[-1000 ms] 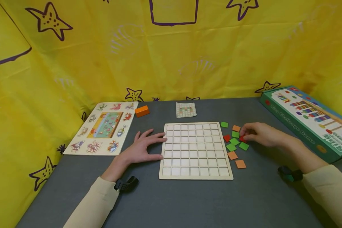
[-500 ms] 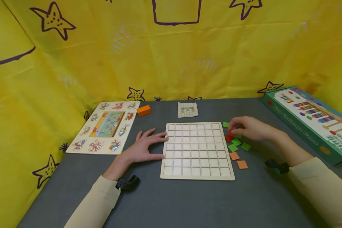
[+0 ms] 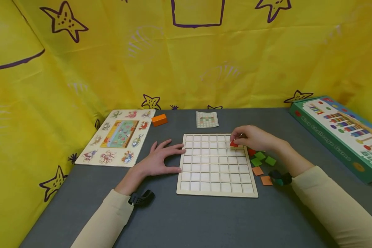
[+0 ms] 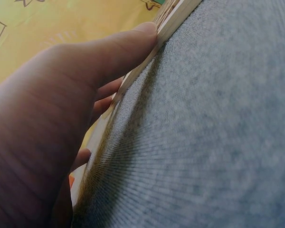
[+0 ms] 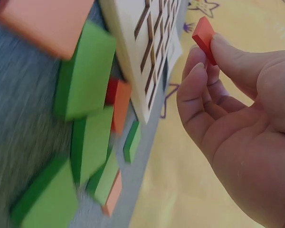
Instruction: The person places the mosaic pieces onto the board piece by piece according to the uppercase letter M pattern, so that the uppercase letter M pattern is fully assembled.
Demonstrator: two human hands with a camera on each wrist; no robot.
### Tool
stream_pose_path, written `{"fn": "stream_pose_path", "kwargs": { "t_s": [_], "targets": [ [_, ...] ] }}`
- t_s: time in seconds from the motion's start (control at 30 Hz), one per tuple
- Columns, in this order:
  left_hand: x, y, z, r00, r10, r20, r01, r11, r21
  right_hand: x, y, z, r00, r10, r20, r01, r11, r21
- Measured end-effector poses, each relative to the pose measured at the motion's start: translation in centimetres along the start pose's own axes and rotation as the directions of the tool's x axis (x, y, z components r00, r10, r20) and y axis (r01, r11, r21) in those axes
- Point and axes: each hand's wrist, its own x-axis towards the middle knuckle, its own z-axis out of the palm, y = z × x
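Observation:
Between thumb and fingertips my right hand [image 3: 253,137] pinches a red square tile [image 5: 205,40]. In the head view this hand is over the far right corner of the wooden grid board [image 3: 215,190], whose cells are all bare where they show. My left hand [image 3: 156,159] lies spread at the board's left edge, thumb and fingertips touching the rim, as the left wrist view also shows. Right of the board lie green tiles [image 3: 270,161], orange tiles [image 3: 257,171] and another red tile [image 3: 251,152]. The right hand and forearm hide part of this group.
A small pattern card [image 3: 207,120] lies behind the board. On the left is a sea-animal puzzle board [image 3: 111,141], with an orange block [image 3: 159,120] at its far corner. A green game box [image 3: 338,137] stands at the right, and a yellow curtain [image 3: 186,69] hangs behind the table.
My right hand has picked up the red tile from the group and carried it left, over the grid board's far right corner. The left hand has stayed at the board's edge.

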Motion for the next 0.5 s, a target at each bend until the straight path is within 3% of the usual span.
{"fn": "stream_pose_path", "kwargs": {
  "t_s": [0.5],
  "targets": [
    [0.0, -0.1, 0.0, 1.0, -0.01, 0.013, 0.01, 1.0, -0.008, 3.7, -2.0, 1.4, 0.998, -0.018, 0.055, 0.015, 0.998, 0.054]
  ]
}}
